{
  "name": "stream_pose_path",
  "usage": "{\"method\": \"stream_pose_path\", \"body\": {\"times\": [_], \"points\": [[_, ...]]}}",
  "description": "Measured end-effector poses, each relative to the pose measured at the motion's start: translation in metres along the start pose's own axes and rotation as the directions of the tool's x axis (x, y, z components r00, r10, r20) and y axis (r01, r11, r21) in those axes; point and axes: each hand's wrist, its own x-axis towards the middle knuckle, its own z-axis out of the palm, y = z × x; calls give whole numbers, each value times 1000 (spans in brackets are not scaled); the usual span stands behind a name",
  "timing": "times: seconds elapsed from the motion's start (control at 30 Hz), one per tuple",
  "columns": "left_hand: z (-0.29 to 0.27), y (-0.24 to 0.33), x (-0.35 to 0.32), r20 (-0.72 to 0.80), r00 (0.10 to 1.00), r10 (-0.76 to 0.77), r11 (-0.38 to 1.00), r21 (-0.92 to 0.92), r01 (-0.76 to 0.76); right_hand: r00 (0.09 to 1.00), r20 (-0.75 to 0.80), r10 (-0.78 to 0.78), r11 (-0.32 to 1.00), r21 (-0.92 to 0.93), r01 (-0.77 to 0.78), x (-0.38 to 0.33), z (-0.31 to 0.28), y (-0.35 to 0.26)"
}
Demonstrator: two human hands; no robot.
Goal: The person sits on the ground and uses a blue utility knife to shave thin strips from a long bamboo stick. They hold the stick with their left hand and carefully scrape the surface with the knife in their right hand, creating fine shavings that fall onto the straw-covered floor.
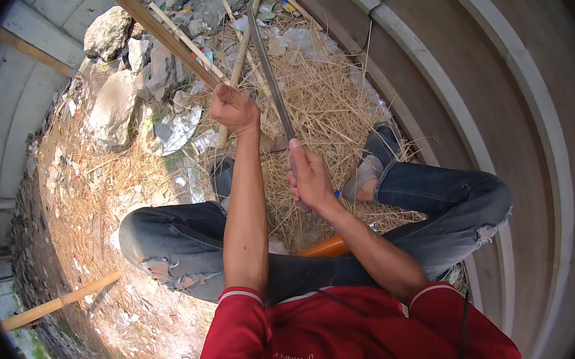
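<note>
My left hand (234,108) grips a long brown bamboo strip (160,33) that runs up to the top left. My right hand (310,177) is closed around the handle of a long narrow knife (267,69); its grey blade points up and away, just right of the strip. The blade and the strip lie close together near my left fist, and whether they touch cannot be told. I sit with knees apart in torn jeans, above dry straw (325,105).
Rocks (114,92) and litter lie at the upper left. Thin bamboo sticks (244,37) rest on the straw ahead. A bamboo pole (59,305) lies at the lower left. Concrete steps (474,90) curve along the right. An orange object (323,248) shows between my legs.
</note>
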Motion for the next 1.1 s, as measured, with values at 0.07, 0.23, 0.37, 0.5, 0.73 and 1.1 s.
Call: {"method": "stream_pose_path", "body": {"times": [0.07,0.23,0.37,0.5,0.73,1.1], "points": [[-2,-3,2,-18,1000,7,1000,-4,-7,979,-61,-195,976,87,200,-6,13,-6],[-1,10,8,-12,1000,-4,999,32,4,992,6,-124,847,-520,109,-9,-29,153],[-16,-19,22,-74,996,-46,984,-177,33,811,-78,580,789,-194,-583,-30,-28,104],[-19,-10,23,76,993,-94,882,-455,119,991,41,126,991,-55,-124,-5,-8,22],[-33,-11,32,307,940,-151,746,-589,312,992,-42,-119,983,-148,112,-15,-16,115],[-27,-7,27,296,949,-105,766,-584,267,976,13,-218,975,57,217,-20,14,-2]]}}
